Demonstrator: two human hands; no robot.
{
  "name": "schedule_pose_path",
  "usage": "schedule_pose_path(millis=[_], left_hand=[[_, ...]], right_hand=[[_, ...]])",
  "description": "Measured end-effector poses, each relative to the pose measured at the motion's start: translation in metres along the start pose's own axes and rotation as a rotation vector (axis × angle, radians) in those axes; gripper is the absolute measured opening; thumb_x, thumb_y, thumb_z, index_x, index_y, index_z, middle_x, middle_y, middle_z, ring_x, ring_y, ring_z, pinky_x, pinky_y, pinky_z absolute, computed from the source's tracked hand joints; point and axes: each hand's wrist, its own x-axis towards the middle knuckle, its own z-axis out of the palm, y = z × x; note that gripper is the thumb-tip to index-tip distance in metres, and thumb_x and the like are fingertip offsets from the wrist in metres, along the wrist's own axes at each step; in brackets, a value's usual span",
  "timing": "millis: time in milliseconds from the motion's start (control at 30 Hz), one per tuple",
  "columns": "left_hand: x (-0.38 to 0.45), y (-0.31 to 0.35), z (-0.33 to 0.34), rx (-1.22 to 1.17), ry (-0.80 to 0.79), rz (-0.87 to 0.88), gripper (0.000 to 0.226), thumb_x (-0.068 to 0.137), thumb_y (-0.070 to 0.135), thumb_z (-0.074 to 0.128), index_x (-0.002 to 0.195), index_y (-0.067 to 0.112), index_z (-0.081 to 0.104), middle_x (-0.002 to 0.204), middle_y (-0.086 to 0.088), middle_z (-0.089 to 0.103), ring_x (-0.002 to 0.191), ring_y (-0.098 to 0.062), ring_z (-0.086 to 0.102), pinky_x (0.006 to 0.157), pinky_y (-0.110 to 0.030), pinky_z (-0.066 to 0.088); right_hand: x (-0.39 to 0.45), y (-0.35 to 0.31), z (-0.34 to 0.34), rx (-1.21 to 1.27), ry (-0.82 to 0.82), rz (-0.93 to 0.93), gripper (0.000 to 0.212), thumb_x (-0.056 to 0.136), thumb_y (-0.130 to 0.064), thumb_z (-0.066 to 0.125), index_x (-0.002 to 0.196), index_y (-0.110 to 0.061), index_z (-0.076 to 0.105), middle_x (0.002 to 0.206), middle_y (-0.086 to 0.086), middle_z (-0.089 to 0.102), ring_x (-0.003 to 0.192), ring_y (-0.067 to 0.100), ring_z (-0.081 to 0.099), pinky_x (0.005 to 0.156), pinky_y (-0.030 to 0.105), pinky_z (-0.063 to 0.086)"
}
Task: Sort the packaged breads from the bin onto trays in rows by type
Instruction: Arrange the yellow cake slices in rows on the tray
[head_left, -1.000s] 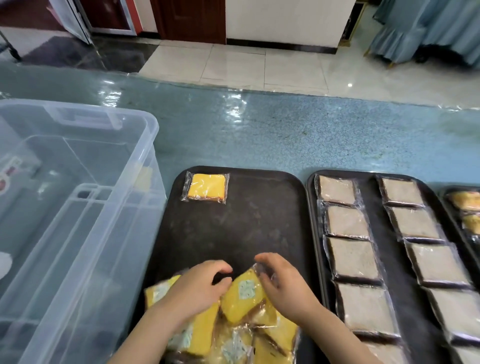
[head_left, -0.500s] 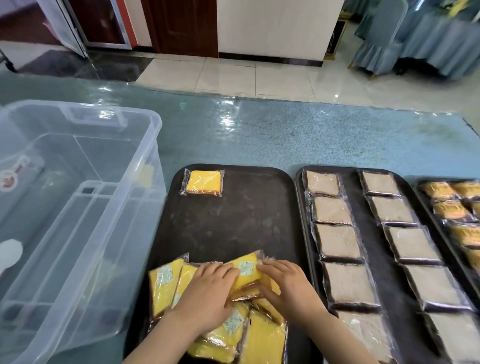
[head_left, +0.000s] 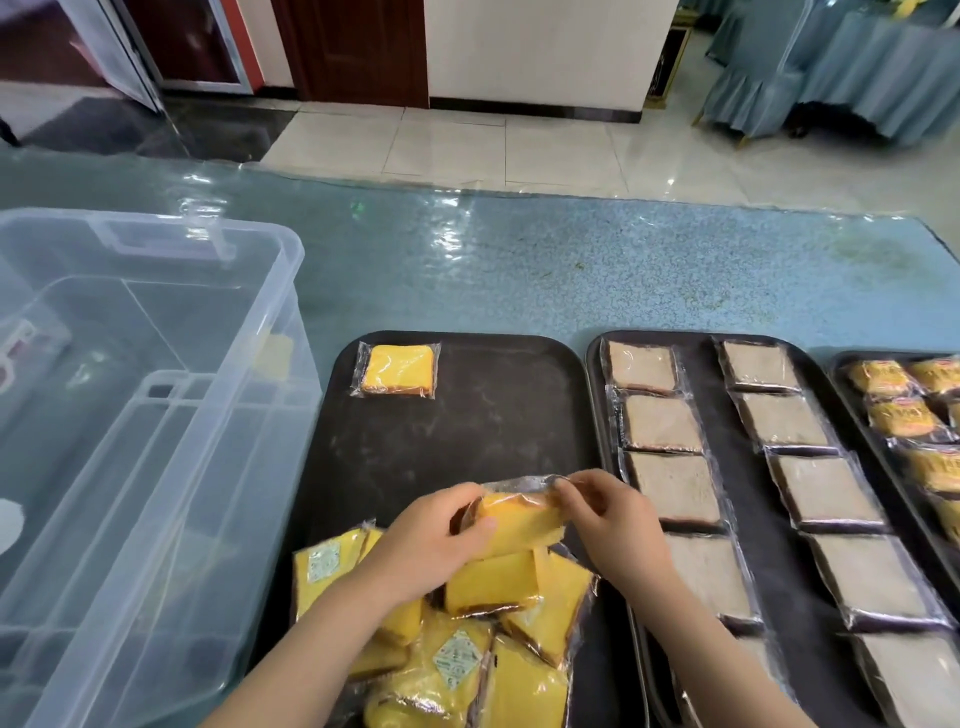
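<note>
A dark tray (head_left: 498, 426) lies in front of me with one wrapped yellow cake slice (head_left: 397, 369) at its far left corner. A loose pile of yellow cake packs (head_left: 493, 644) covers its near end. Both hands hold one yellow pack (head_left: 519, 525) lifted just above the pile. My left hand (head_left: 431, 545) grips its left end, and my right hand (head_left: 613, 525) pinches the wrapper at its right end. The clear plastic bin (head_left: 156, 415) stands at the left, and I see no bread inside.
A second dark tray (head_left: 737, 519) to the right holds two rows of pale brown bread packs. A third tray (head_left: 883, 364) at the far right edge carries orange-labelled packs. Blue tabletop (head_left: 571, 270) stretches beyond the trays. Tiled floor and draped chairs lie behind.
Both hands were pressing down on the pile; now they have lifted one yellow pack off it and hold it between them. The camera has tilted slightly.
</note>
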Motion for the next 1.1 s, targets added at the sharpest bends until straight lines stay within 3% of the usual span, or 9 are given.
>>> schedule_pose_path(millis=[67, 267, 400, 567, 633, 700, 733, 1000, 1100], left_hand=[[0.014, 0.000, -0.003, -0.083, 0.073, -0.054, 0.034, 0.096, 0.043, 0.052, 0.123, 0.023, 0.057, 0.107, -0.002, 0.063, 0.102, -0.017, 0.060, 0.092, -0.040, 0.050], [0.073, -0.003, -0.021, -0.278, 0.239, -0.271, 0.020, 0.097, 0.044, 0.051, 0.102, 0.026, 0.058, 0.094, -0.001, 0.063, 0.083, -0.015, 0.060, 0.067, -0.028, 0.046], [0.116, -0.004, -0.023, -0.303, 0.262, -0.300, 0.019, 0.098, 0.042, 0.048, 0.099, 0.025, 0.057, 0.098, 0.010, 0.059, 0.090, -0.006, 0.055, 0.072, -0.027, 0.043], [0.165, 0.003, -0.024, -0.282, 0.228, -0.318, 0.025, 0.098, 0.026, 0.046, 0.077, 0.037, 0.039, 0.081, 0.017, 0.040, 0.070, 0.001, 0.037, 0.065, -0.021, 0.031], [0.181, 0.000, -0.024, -0.286, 0.216, -0.310, 0.016, 0.097, 0.023, 0.046, 0.101, 0.037, 0.051, 0.098, 0.016, 0.050, 0.086, 0.000, 0.048, 0.074, -0.022, 0.036], [0.194, -0.001, -0.024, -0.288, 0.221, -0.318, 0.049, 0.096, 0.023, 0.048, 0.144, 0.024, 0.038, 0.136, 0.006, 0.050, 0.123, -0.012, 0.049, 0.095, -0.029, 0.037], [0.199, -0.002, -0.024, -0.270, 0.219, -0.331, 0.057, 0.095, 0.023, 0.048, 0.149, 0.022, 0.031, 0.145, 0.005, 0.045, 0.130, -0.014, 0.045, 0.100, -0.031, 0.036], [0.225, -0.007, -0.015, -0.165, 0.187, -0.300, 0.062, 0.093, 0.027, 0.051, 0.151, 0.026, 0.029, 0.151, 0.002, 0.041, 0.136, -0.018, 0.040, 0.105, -0.034, 0.037], [0.219, -0.011, -0.016, -0.163, 0.207, -0.309, 0.063, 0.095, 0.024, 0.050, 0.153, 0.024, 0.026, 0.156, 0.002, 0.032, 0.142, -0.019, 0.031, 0.114, -0.040, 0.031]], right_hand=[[0.007, 0.001, 0.000, 0.138, -0.023, 0.053, 0.019, 0.087, -0.049, 0.063, 0.092, -0.030, 0.062, 0.082, -0.011, 0.071, 0.078, -0.001, 0.066, 0.074, 0.025, 0.056], [0.036, -0.008, 0.009, 0.592, -0.143, 0.212, 0.018, 0.096, -0.029, 0.057, 0.106, -0.015, 0.064, 0.099, 0.003, 0.071, 0.094, 0.014, 0.068, 0.088, 0.037, 0.056], [0.070, -0.004, 0.023, 0.621, -0.158, 0.277, 0.019, 0.096, -0.028, 0.057, 0.110, -0.017, 0.064, 0.105, 0.004, 0.068, 0.101, 0.017, 0.066, 0.088, 0.036, 0.057], [0.122, 0.003, 0.033, 0.488, -0.066, 0.247, 0.023, 0.095, -0.029, 0.058, 0.114, -0.018, 0.066, 0.105, -0.003, 0.070, 0.098, 0.009, 0.064, 0.089, 0.027, 0.052], [0.143, 0.002, 0.035, 0.439, -0.043, 0.217, 0.025, 0.094, -0.027, 0.059, 0.116, -0.018, 0.067, 0.108, -0.007, 0.070, 0.102, 0.006, 0.063, 0.096, 0.029, 0.049], [0.161, 0.003, 0.038, 0.410, -0.041, 0.201, 0.025, 0.092, -0.024, 0.060, 0.115, -0.020, 0.069, 0.108, -0.009, 0.071, 0.105, 0.006, 0.063, 0.100, 0.033, 0.047], [0.170, 0.003, 0.039, 0.386, -0.040, 0.200, 0.027, 0.091, -0.023, 0.059, 0.115, -0.021, 0.069, 0.109, -0.010, 0.071, 0.106, 0.006, 0.063, 0.102, 0.034, 0.047], [0.195, 0.008, 0.042, 0.159, -0.099, 0.153, 0.043, 0.093, -0.021, 0.054, 0.136, -0.020, 0.053, 0.130, -0.004, 0.059, 0.124, 0.013, 0.052, 0.098, 0.022, 0.036], [0.191, 0.013, 0.035, -0.032, -0.202, 0.072, 0.054, 0.093, -0.019, 0.055, 0.145, -0.019, 0.040, 0.151, 0.002, 0.039, 0.144, 0.016, 0.027, 0.107, 0.020, 0.021]])
